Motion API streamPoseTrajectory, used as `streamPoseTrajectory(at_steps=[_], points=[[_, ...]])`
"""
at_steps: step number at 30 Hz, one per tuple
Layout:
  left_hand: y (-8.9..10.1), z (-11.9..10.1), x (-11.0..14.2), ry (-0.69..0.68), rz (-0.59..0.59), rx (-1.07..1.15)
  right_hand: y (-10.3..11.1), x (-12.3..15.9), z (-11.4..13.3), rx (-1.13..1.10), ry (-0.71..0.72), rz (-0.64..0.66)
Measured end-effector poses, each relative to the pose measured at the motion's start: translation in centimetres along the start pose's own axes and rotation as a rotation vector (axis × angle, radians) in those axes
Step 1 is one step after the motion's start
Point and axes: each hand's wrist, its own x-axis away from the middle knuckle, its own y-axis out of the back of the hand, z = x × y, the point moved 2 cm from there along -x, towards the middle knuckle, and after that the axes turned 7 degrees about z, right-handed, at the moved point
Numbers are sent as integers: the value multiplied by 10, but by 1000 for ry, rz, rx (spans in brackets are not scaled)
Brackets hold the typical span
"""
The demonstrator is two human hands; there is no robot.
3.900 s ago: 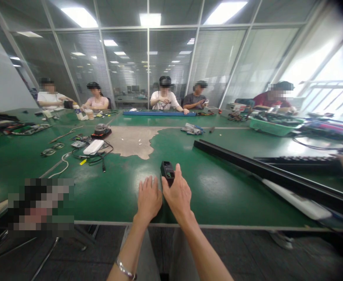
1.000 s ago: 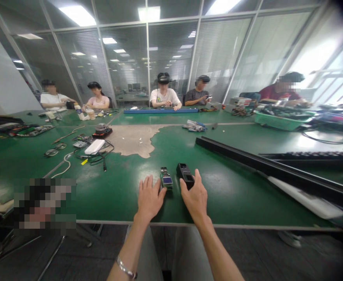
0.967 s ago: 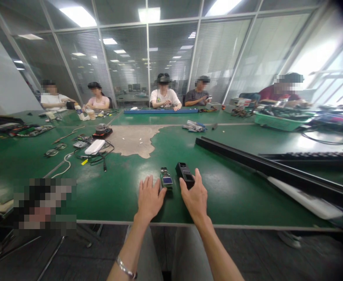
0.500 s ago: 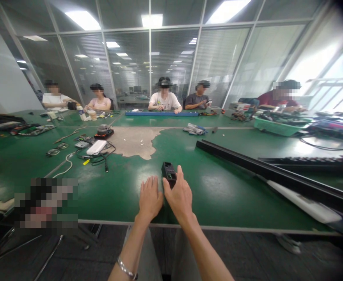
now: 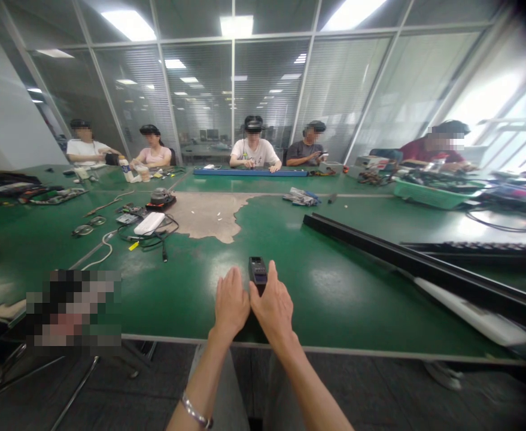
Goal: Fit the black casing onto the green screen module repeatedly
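A small black handheld electronic device, with a dark screen and rows of small buttons, points away from me near the table's front edge. My right hand is around its near end, thumb at the left side and index finger stretched along the right. That near end is hidden by the hand. Just left of the device, my left hand lies low over the green table, palm down, fingers stretched forward and close together. Its thumb side is close to the right thumb; whether it touches the device, I cannot tell.
A long black rail and a white strip-shaped piece lie to the right. Leftward are a white box, cables and glasses. A green basket stands farther back. Several people sit across the table.
The device has shifted slightly toward me and its face has tilted, with the green patch no longer showing. The left fingers have drawn closer together. Both hands stay near the same place.
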Motion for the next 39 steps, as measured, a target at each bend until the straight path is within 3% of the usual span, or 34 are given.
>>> streamPoseTrajectory(at_steps=[11,23,31,35,39], points=[[-5,3,-2,0,-42,-13,-4,-7,-5,-113,106,-72],[-3,0,-1,-21,-21,-63,-6,-3,-8,-124,50,-37],[-2,-3,2,-46,-29,-92,20,-18,-3,-335,44,-145],[1,-6,3,-28,-30,-73,32,-24,-21,-369,45,-244],[3,-9,3,-22,2,-76,26,-23,-55,-304,-28,-240]])
